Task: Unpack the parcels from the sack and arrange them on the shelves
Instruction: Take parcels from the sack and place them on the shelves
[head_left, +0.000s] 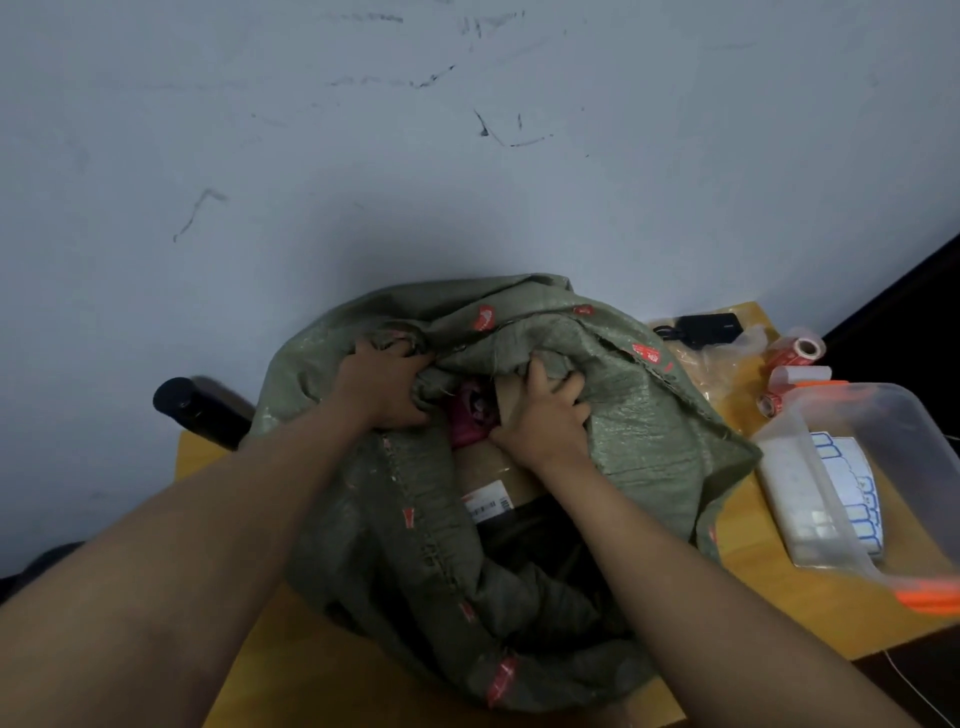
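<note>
A green woven sack (649, 431) with red markings lies on a wooden table (779, 587), its mouth facing me. My left hand (382, 384) grips a bunch of the sack's fabric at the upper left of the opening. My right hand (545, 415) has its fingers curled round the sack's fabric edge over a brown cardboard parcel (488, 473) that carries a white barcode label. A pink-red parcel (467, 415) sits between my hands inside the sack. A dark parcel (535, 535) lies lower in the opening.
A clear plastic bin (878, 415) with an orange rim holds white label sheets at the right. Red tape rolls (795, 353) and a black charger in a plastic bag (706, 327) lie behind it. A black cylinder (197, 410) stands at the left by the scuffed white wall.
</note>
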